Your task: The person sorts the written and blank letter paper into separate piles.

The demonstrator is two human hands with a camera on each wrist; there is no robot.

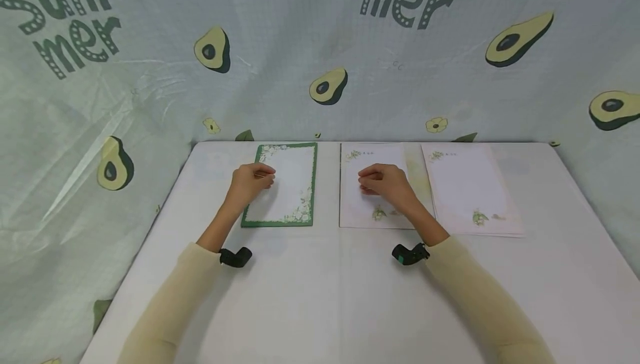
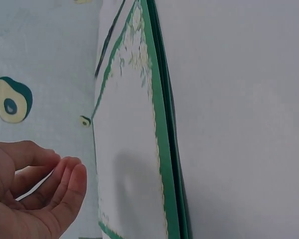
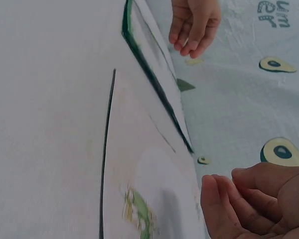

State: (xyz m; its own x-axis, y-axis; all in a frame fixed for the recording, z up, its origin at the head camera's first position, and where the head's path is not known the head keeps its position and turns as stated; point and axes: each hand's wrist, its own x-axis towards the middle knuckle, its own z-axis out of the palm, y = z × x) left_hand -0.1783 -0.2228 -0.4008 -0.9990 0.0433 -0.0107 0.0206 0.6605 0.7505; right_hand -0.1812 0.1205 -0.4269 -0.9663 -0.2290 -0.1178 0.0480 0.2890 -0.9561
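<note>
Item, far left: patterned backdrop (image 1: 150, 103), avocado print, running behind the whole white table (image 1: 300, 297).

Item: left hand (image 1: 250, 182), cream sleeve, black wrist camera (image 1: 236, 257). Fingers loosely bent, thumb tip close to the fingertips, a gap inside the curl; I see nothing held. It hovers over the left border of the first paper, apart from it.

Item: green-bordered paper (image 1: 287, 186), on the table's far part, left of the middle. White centre, floral corners. My left wrist view shows layered edges, so I list it as a stack. Risk: fingers coming down on that left edge alone could, I judge, skew the upper layers or lift several together.

Item: right hand (image 1: 385, 182), matching sleeve, wrist camera (image 1: 411, 254). Fingers likewise softly curled, thumb near the tips, nothing visible in them. It hangs above the next paper; its shadow shows there in my right wrist view.

Item: middle floral sheet (image 1: 365, 208), right of the table's centre, with a yellowish strip (image 1: 420, 180) along its right. Risk: a low forearm could brush it out of line.

Item, far right: pink floral sheet (image 1: 472, 189), slightly turned, another edge showing beneath. It lies against the strip; whether it overlaps I cannot tell. Risk: if the edges do overlap, dragging one sheet could pull its neighbour along, or crease a corner.
</note>
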